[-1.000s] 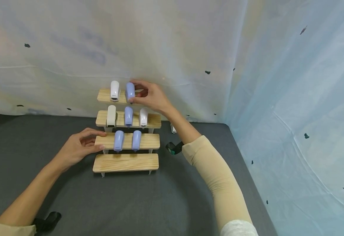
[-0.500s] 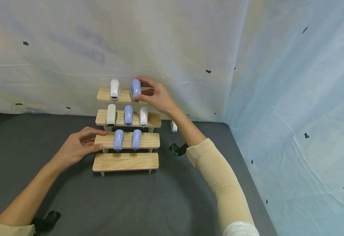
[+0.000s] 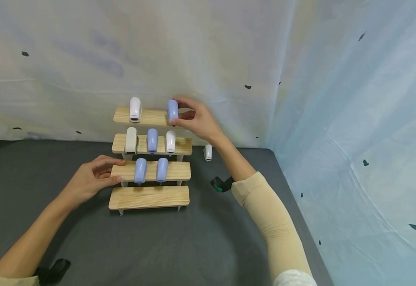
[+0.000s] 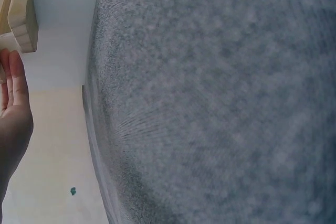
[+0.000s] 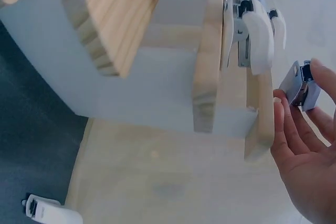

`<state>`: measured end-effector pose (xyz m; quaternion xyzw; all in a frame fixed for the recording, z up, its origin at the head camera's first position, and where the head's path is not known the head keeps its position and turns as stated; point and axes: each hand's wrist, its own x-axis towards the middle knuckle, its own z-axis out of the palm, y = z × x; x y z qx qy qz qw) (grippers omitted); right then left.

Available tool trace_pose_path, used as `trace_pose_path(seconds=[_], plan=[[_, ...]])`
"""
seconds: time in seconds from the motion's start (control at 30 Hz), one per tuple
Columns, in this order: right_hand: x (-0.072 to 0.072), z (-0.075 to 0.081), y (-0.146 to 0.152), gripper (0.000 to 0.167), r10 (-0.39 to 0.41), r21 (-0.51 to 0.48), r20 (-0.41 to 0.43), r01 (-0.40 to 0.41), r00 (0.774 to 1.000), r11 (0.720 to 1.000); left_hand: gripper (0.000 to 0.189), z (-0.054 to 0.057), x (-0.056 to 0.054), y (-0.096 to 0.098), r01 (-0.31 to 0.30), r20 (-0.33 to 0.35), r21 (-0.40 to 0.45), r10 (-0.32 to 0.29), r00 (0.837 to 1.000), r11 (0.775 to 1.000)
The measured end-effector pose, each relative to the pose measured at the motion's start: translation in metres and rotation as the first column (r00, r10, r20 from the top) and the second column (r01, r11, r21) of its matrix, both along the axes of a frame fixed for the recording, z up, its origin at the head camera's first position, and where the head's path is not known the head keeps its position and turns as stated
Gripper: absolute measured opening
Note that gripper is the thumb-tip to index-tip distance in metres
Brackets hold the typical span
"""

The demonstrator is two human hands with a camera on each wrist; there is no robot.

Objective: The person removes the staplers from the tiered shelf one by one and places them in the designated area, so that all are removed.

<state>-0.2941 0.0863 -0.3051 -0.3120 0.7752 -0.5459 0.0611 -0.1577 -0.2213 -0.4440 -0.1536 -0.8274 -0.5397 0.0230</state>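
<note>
A four-tier wooden display stand (image 3: pixel 149 198) stands on the dark cloth. At the right part of its top tier, my right hand (image 3: pixel 202 123) pinches a lilac stapler (image 3: pixel 172 111) between thumb and fingers; the right wrist view shows this stapler (image 5: pixel 300 85) from its end. My left hand (image 3: pixel 88 180) grips the left end of the third tier down, thumb in front and a finger behind. A white stapler (image 3: pixel 135 109) sits at the left of the top tier. The second tier carries a cream stapler (image 3: pixel 131 140), a lilac one and a white one. Two lilac staplers (image 3: pixel 140 171) are on the third tier.
Another white stapler (image 3: pixel 208 152) lies on the cloth to the right of the stand, close to the back wall. A pale sheet (image 3: pixel 208 59) hangs right behind the stand, and a bluish one (image 3: pixel 336 159) borders the right side.
My right hand has shifted the lilac stapler rightward along the top tier, away from the white one. The left hand keeps its place on the stand.
</note>
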Motion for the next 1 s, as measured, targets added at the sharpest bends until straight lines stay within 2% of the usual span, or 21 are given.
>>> trace_pose_path(seconds=[0.23, 0.47, 0.73, 1.0], plan=[[0.001, -0.003, 0.016, 0.063, -0.023, -0.015, -0.007, 0.022, 1.0, 1.0, 0.042, -0.001, -0.001, 0.001, -0.001, 0.009, -0.001, 0.001, 1.0, 1.0], [0.001, -0.003, 0.031, 0.063, -0.049, 0.026, -0.035, 0.05, 0.998, 0.998, 0.042, 0.0, -0.001, 0.003, 0.001, 0.015, -0.008, -0.001, 1.0, 1.0], [0.006, -0.006, 0.044, 0.064, -0.051, 0.031, -0.03, 0.052, 0.998, 0.998, 0.041, -0.002, 0.0, 0.003, 0.018, 0.01, 0.006, -0.018, 1.0, 1.0], [0.008, -0.012, 0.06, 0.063, -0.077, -0.01, -0.051, 0.077, 0.996, 0.997, 0.042, -0.002, -0.001, 0.002, 0.009, 0.008, 0.005, -0.009, 1.0, 1.0]])
